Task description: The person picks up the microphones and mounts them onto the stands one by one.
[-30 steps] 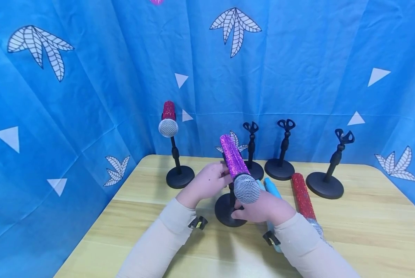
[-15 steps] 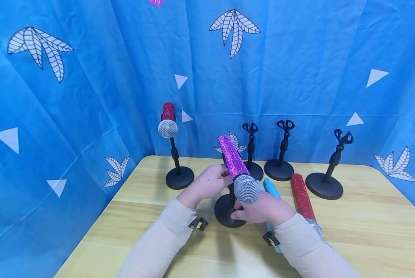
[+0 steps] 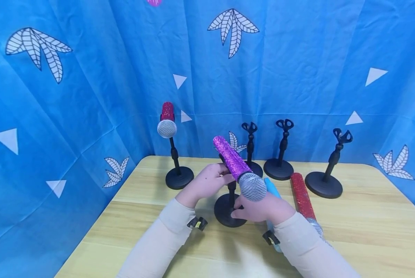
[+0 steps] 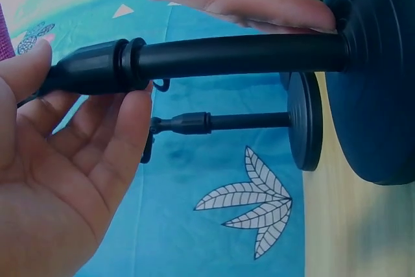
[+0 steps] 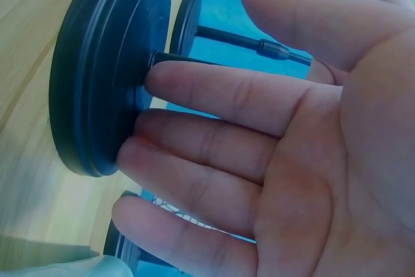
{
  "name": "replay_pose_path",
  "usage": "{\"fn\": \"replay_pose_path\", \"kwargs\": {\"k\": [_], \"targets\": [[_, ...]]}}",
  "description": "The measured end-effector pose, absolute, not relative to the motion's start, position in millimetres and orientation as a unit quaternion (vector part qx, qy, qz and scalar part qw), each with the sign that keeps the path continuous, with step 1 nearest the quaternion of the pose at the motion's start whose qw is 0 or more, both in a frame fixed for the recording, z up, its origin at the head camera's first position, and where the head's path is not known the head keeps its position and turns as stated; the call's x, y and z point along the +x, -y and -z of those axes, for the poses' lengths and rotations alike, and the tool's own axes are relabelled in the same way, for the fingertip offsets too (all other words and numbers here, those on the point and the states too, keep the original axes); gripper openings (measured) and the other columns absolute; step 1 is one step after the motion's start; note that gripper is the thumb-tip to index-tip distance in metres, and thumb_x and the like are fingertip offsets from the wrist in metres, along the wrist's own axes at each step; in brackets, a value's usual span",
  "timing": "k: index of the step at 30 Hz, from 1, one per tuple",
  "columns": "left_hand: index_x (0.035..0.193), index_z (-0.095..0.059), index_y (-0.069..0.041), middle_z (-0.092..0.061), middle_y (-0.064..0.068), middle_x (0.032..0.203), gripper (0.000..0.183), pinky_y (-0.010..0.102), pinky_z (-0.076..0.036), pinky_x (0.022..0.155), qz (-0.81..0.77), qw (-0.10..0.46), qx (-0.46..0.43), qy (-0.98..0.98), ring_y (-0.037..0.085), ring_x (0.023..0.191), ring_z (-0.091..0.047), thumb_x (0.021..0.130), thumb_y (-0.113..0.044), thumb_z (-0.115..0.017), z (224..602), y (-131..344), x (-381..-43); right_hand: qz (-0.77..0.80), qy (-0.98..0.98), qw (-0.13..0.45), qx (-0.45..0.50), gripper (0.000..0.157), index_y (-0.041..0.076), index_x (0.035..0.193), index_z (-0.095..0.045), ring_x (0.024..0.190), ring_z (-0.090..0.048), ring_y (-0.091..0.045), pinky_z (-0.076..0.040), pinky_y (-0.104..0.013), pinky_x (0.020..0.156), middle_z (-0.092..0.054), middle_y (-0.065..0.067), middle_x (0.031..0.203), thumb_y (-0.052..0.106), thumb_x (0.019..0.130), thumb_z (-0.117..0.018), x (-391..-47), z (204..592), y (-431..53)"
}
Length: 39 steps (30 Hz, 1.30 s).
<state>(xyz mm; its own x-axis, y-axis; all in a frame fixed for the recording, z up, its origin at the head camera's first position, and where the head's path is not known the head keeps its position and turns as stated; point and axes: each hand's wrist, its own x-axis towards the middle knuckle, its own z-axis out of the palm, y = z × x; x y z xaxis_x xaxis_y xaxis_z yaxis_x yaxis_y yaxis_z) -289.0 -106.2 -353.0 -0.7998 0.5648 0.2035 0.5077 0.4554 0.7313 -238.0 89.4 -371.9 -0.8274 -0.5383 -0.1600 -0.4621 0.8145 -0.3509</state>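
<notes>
Mid-table (image 3: 367, 224), my left fingers (image 4: 130, 128) grip the microphone stand (image 4: 237, 55), right fingers (image 5: 214, 93) straight; the purple microphone (image 3: 231, 157), perhaps loosely clipped, could slip.

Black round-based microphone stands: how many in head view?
5: front-centre one with purple glittery microphone; back-left one with red glittery microphone; three empty: back-centre one, back-right one, far-right one. Others may be hidden.

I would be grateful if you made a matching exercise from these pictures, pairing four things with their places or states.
1. Left hand
2. Purple microphone
3. Right hand
4. Rightmost stand

A. Down at the round base of the held stand
B. Clip bare of any microphone
C. Gripping the held stand's upper stem
D. Tilted, mesh head toward the head camera

Pairs: 1-C, 2-D, 3-A, 4-B
</notes>
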Motion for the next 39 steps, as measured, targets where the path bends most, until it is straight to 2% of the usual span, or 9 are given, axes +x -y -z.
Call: {"fn": "replay_pose_path", "kwargs": {"k": [2,7,13,18,22,30,35,39], "targets": [[0.121,-0.073,-0.017,-0.072,-0.007,0.111,0.026,0.039,-0.052,0.092,-0.42,0.041,0.327,-0.845,0.011,0.105,-0.064,0.103,-0.026,-0.057,353.7,107.8,-290.9,0.181,-0.943,0.135,-0.243,0.025,0.022,0.103,-0.076,0.105,-0.062,-0.019,-0.049,-0.048,0.093,-0.069,0.01,0.101,0.043,0.089,-0.077,-238.2,373.1,-91.0],[0.117,-0.073,-0.009,-0.072,-0.001,0.109,0.027,0.037,-0.051,0.091,-0.411,0.031,0.35,-0.841,0.014,0.101,-0.064,0.1,-0.012,-0.052,356.3,110.2,-295.4,0.199,-0.94,0.132,-0.244,0.032,0.02,0.111,-0.068,0.092,-0.063,-0.012,-0.051,-0.044,0.089,-0.066,0.014,0.093,0.04,0.088,-0.078,-241.3,377.3,-92.4],[0.118,-0.072,-0.011,-0.068,-0.002,0.112,0.026,0.034,-0.056,0.082,-0.416,0.051,0.326,-0.848,0.015,0.097,-0.064,0.103,-0.017,-0.051,355.0,109.7,-294.1,0.213,-0.938,0.145,-0.23,0.028,0.021,0.105,-0.069,0.09,-0.061,-0.012,-0.049,-0.046,0.09,-0.064,0.013,0.09,0.041,0.088,-0.078,-243.5,376.1,-94.2],[0.118,-0.072,-0.015,-0.07,-0.005,0.111,0.026,0.038,-0.052,0.092,-0.402,0.054,0.331,-0.852,0.013,0.101,-0.064,0.106,-0.022,-0.051,355.6,107.6,-294.4,0.231,-0.936,0.155,-0.217,0.025,0.022,0.101,-0.071,0.095,-0.061,-0.014,-0.048,-0.048,0.093,-0.064,0.013,0.092,0.041,0.088,-0.078,-243.6,376.0,-96.4],[0.119,-0.072,-0.013,-0.071,-0.005,0.108,0.027,0.038,-0.052,0.093,-0.419,0.073,0.34,-0.839,0.011,0.096,-0.067,0.107,-0.02,-0.048,357.3,106.7,-295.7,0.234,-0.934,0.152,-0.223,0.03,0.02,0.107,-0.071,0.094,-0.062,-0.014,-0.048,-0.048,0.093,-0.065,0.013,0.091,0.041,0.088,-0.078,-243.7,376.9,-96.8],[0.121,-0.071,-0.009,-0.071,-0.001,0.112,0.028,0.037,-0.054,0.09,-0.441,0.078,0.35,-0.823,0.012,0.093,-0.068,0.106,-0.017,-0.048,360.4,107.7,-298.2,0.236,-0.931,0.148,-0.236,0.02,0.024,0.095,-0.066,0.081,-0.057,-0.012,-0.048,-0.043,0.082,-0.06,0.012,0.084,0.038,0.088,-0.079,-243.9,377.0,-96.3],[0.119,-0.072,-0.013,-0.067,-0.005,0.109,0.022,0.034,-0.053,0.088,-0.406,0.054,0.344,-0.845,0.012,0.1,-0.063,0.099,-0.013,-0.061,357.4,107.8,-296.7,0.241,-0.928,0.153,-0.241,0.02,0.024,0.096,-0.065,0.082,-0.057,-0.012,-0.048,-0.042,0.082,-0.06,0.011,0.084,0.037,0.088,-0.079,-243.9,377.0,-96.8],[0.12,-0.072,-0.015,-0.066,-0.006,0.107,0.026,0.031,-0.054,0.087,-0.382,0.045,0.348,-0.855,0.011,0.102,-0.061,0.095,-0.013,-0.07,355.6,104.2,-296.3,0.247,-0.929,0.155,-0.23,0.021,0.023,0.096,-0.066,0.084,-0.058,-0.012,-0.048,-0.044,0.084,-0.061,0.011,0.085,0.038,0.088,-0.079,-243.7,377.4,-98.9]]}}
